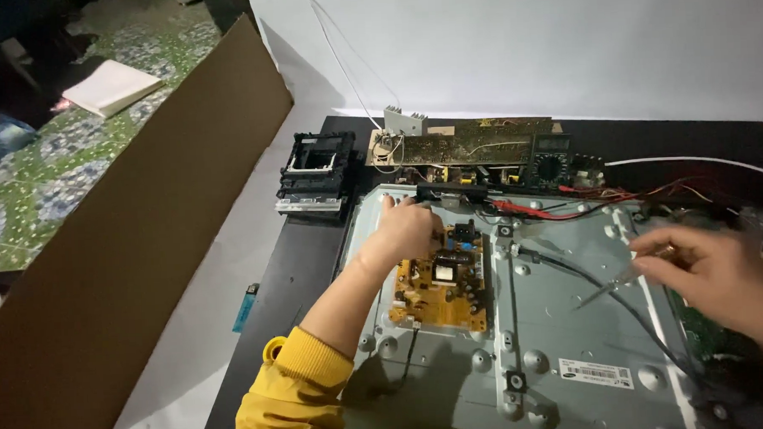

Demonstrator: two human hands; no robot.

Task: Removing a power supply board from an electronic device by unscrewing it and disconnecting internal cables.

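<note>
Grey sheet metal fills the middle of the view: the bare back panel of a flat screen (563,318), lying face down on a black table top (299,268). The left hand (406,229), coming out of a yellow knitted sleeve (296,387), rests on the panel at the upper edge of an orange-brown circuit board (441,284) that is mounted left of the panel's centre; its fingers are curled together and reach towards a black bar (450,191) at the panel's top edge, but whether they grip anything there cannot be told. The right hand (713,275) hovers over the right part of the panel, thumb and forefinger pinched on a thin metal tool (608,289) whose tip points down and left, close to a black cable (586,275) that runs slantwise across the metal. Behind the panel lie a long brown circuit board (472,142), a dark multimeter (557,162) and red leads (559,210). A black square frame part (315,170) stands left of these, a blue lighter (245,308) lies on white paper (208,322), and a sheet of brown cardboard (121,249) leans at the left
</note>
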